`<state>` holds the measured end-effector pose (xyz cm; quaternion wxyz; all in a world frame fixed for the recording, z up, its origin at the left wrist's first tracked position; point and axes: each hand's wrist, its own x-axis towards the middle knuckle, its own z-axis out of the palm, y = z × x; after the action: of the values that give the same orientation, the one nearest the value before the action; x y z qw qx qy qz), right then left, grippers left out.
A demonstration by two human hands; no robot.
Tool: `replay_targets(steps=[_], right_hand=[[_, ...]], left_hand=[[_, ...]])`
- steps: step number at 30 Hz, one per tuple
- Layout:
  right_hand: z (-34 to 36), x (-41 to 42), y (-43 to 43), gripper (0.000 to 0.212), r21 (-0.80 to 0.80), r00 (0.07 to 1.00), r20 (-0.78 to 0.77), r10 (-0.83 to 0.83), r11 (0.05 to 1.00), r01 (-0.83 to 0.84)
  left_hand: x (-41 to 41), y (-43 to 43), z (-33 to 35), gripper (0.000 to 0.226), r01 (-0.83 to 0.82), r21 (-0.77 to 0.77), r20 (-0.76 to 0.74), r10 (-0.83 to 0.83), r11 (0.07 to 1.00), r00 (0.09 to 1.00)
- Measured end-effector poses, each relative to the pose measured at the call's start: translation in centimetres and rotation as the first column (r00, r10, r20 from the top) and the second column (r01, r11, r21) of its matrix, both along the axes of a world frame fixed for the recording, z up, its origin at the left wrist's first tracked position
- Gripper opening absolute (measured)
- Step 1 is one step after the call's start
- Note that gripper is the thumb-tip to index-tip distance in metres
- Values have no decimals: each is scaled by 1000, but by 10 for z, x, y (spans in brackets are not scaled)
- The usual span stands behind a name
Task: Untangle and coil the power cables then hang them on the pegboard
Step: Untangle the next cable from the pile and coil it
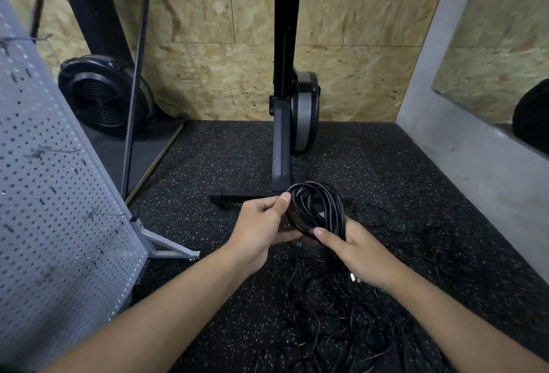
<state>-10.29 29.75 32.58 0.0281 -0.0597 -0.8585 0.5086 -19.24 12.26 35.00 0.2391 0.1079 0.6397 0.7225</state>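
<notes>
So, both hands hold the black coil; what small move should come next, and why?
Probably draw one more loop of slack into the coil. The left hand and right hand both grip it, but cable seems to trail from it into the tangled pile, so hanging on the pegboard looks premature.

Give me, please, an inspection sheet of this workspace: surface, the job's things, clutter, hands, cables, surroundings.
Surface: black speckled rubber floor.
Job's things: coiled black cable held up between both hands; grey pegboard stands at the left, no coil seen hanging on it.
Clutter: nothing seen besides the loose cables.
Grippers: left hand pinches the coil's left side, thumb on top; right hand grips its lower right part.
Cables: tangled black cables lie on the floor below and to the right of the hands.
Surroundings: black exercise machine straight ahead; fan-wheel machine behind the pegboard; chipboard wall at the back.
</notes>
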Motion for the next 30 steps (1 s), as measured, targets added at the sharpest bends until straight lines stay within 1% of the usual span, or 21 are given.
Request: replay_targets(steps=[2,4,5,7,9,12,13,14,15,16,17,18,19,20,21,22,25,27,29,30], right_hand=[[-2,1,1,23,-86,999,34,24,996,-21],[-5,3,2,19,-99,997,68,36,995,-29],[-7,3,2,20,-88,996,85,33,996,-25],[-8,4,2,24,-101,994,111,4,995,7],[-8,5,1,23,-166,993,113,-33,985,52],[-2,6,-3,22,-298,995,94,-44,952,71],[-1,7,-4,24,-349,994,94,-52,934,81],[1,7,-6,27,-402,993,102,-64,910,100],[3,8,-8,33,-451,991,113,-75,884,118],[6,9,-10,38,-493,989,125,-83,860,134],[7,11,-12,41,-525,988,128,-84,840,139],[10,13,-14,40,-549,989,122,-79,825,134],[12,14,-16,35,-563,992,102,-75,817,120],[15,15,-17,29,-569,994,80,-81,814,112],[16,15,-17,26,-565,993,57,-101,817,115],[18,14,-17,25,-555,990,44,-132,821,134],[14,10,-6,30,-473,968,23,-249,851,230],[7,9,8,29,-329,950,10,-311,896,297],[2,8,21,23,-146,936,9,-352,925,349],[0,8,26,18,-69,935,13,-354,933,354]], left_hand=[[2,4,-1,34,-11,11,19,11,1000,1000],[2,6,-2,27,-28,15,-7,28,999,1000],[1,6,-2,24,-46,1,-45,46,999,998],[-2,5,-5,20,-78,-65,-172,66,995,983],[-1,3,-7,22,-58,-102,-269,29,993,963],[3,0,-11,28,-16,-70,-283,-5,997,959],[2,-1,-15,29,2,-105,-283,-32,994,959],[-2,-3,-20,28,55,-167,-287,-102,984,952],[-4,-5,-27,26,153,-248,-291,-224,957,930],[-5,-7,-35,28,274,-340,-286,-377,900,881],[-4,-9,-43,32,384,-443,-265,-528,810,807],[-1,-10,-52,35,455,-545,-228,-646,705,728],[4,-10,-57,34,493,-624,-184,-727,606,661],[7,-9,-62,30,512,-673,-155,-778,534,609],[10,-9,-65,23,525,-698,-137,-810,487,570],[11,-8,-69,18,527,-714,-122,-823,461,554],[7,-12,-70,27,489,-757,-98,-815,434,571],[0,-14,-68,25,437,-770,-155,-802,464,577],[-6,-14,-63,20,365,-771,-246,-772,522,586],[-8,-14,-58,20,318,-775,-300,-761,546,576]])
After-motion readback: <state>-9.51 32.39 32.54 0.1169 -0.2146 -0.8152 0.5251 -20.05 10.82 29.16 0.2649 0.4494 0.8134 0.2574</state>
